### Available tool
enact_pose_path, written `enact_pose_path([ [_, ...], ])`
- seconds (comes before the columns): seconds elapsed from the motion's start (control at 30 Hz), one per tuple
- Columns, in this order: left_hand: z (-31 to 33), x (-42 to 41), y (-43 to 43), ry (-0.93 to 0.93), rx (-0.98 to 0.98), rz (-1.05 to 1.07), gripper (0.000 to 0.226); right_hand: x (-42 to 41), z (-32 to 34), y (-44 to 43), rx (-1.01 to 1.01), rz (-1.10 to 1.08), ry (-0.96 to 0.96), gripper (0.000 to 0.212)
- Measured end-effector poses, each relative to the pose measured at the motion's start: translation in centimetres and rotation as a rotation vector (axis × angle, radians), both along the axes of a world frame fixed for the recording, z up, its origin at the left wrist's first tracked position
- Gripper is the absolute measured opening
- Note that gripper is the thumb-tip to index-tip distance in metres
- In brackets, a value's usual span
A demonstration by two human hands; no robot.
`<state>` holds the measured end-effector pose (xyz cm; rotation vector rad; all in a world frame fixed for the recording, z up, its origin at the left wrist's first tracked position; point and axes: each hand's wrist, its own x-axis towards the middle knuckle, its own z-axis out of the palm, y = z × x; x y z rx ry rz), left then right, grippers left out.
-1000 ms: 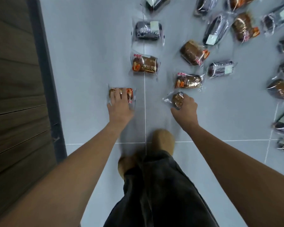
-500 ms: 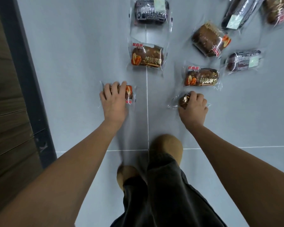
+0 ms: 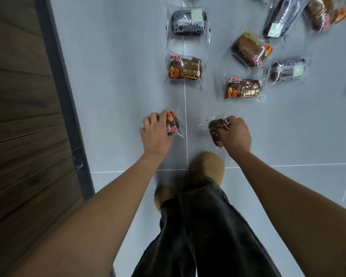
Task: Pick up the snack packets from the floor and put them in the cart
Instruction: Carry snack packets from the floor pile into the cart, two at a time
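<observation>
My left hand (image 3: pixel 155 134) is closed around a brown snack packet (image 3: pixel 172 122) with red print, tilted up off the grey tile floor. My right hand (image 3: pixel 236 134) grips a second brown snack packet (image 3: pixel 216 127), also turned on its side. Several more clear-wrapped packets lie on the floor beyond: a brown one (image 3: pixel 185 69) straight ahead, a dark one (image 3: pixel 188 22) behind it, and another brown one (image 3: pixel 243 89) ahead of my right hand. No cart is in view.
A dark wooden panel (image 3: pixel 22 116) with a grey edge strip (image 3: pixel 64 92) runs along the left. My tan shoes (image 3: pixel 206 166) and dark trousers (image 3: pixel 204 232) fill the bottom centre. More packets (image 3: pixel 250 49) lie at the upper right.
Both hands have closed on their packets and tipped them up from lying flat. The view has moved closer to the floor.
</observation>
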<state>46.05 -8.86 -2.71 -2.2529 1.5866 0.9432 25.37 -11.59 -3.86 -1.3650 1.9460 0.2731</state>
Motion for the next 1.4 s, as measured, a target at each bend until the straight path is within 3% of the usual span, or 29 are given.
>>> enact_pose_path([
  [0.23, 8.7, -1.4, -0.1, 0.034, 0.020, 0.051, 0.061, -0.4, 9.1, 0.7, -0.052, -0.110, -0.066, 0.035],
  [0.63, 30.5, -7.4, 0.2, 0.130, -0.041, 0.011, 0.066, -4.3, 32.0, 3.6, -0.164, -0.351, -0.127, 0.036],
  [1.03, 48.9, -13.2, 6.2, 0.220, -0.119, -0.239, 0.066, -9.3, 50.1, 16.4, -0.315, -0.746, -0.199, 0.028],
  [1.4, 58.6, -24.6, 17.7, 0.316, -0.152, -0.636, 0.064, -16.0, 59.4, 34.2, -0.480, -1.175, -0.226, 0.030],
])
